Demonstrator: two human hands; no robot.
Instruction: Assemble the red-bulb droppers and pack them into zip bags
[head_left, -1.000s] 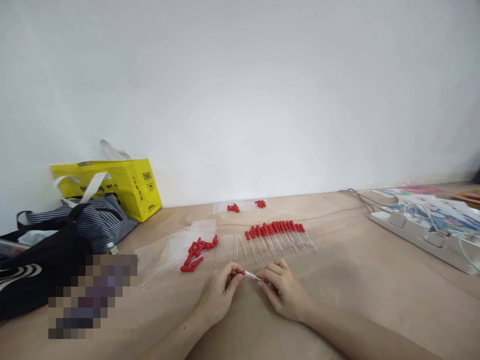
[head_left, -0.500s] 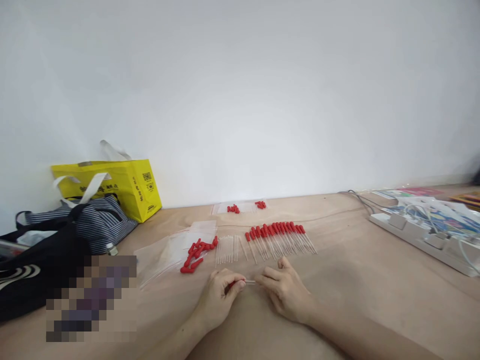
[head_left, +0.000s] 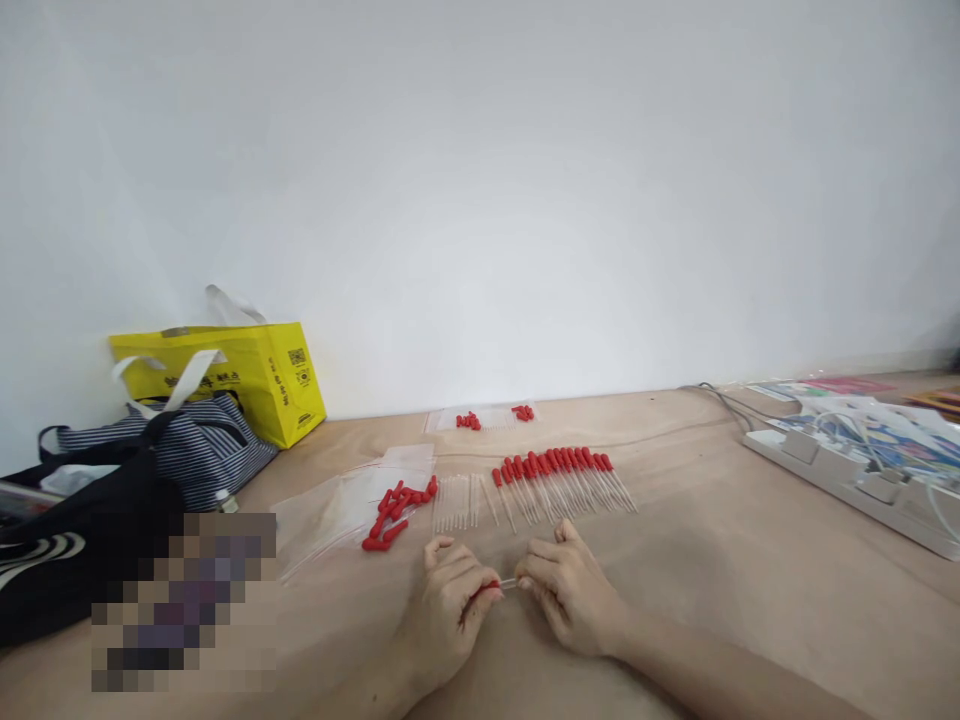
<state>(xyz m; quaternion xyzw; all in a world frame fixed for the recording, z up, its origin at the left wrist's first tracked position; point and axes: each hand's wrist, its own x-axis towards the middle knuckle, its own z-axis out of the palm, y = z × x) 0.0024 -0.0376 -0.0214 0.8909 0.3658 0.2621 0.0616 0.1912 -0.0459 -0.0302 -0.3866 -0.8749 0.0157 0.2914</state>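
Note:
Between finger and thumb, my left hand (head_left: pixel 454 605) pinches a red rubber dropper bulb (head_left: pixel 493 587), mostly hidden by the fingers. My right hand (head_left: pixel 566 590) is closed on a thin clear glass dropper tube (head_left: pixel 510 583), whose visible stretch runs across to the bulb. How far the tube sits inside the bulb is hidden. Beyond my right hand lies a slanted row of droppers with red bulbs (head_left: pixel 555 465). To their left are several bare glass tubes (head_left: pixel 455 503), side by side. Loose red bulbs (head_left: pixel 390 512) lie in a pile left of these tubes.
Clear plastic bags (head_left: pixel 337 505) lie flat at left. Farther back rests another bag with tubes and red bulbs (head_left: pixel 469 422). A yellow bag (head_left: pixel 292 385), a striped bag (head_left: pixel 214 450) and a black bag (head_left: pixel 82 550) stand left. A white power strip (head_left: pixel 847 490) with cables is at right.
My hands have come slightly lower and my left hand has shifted a little right. Less of the tube shows between them. The whole view has shifted slightly.

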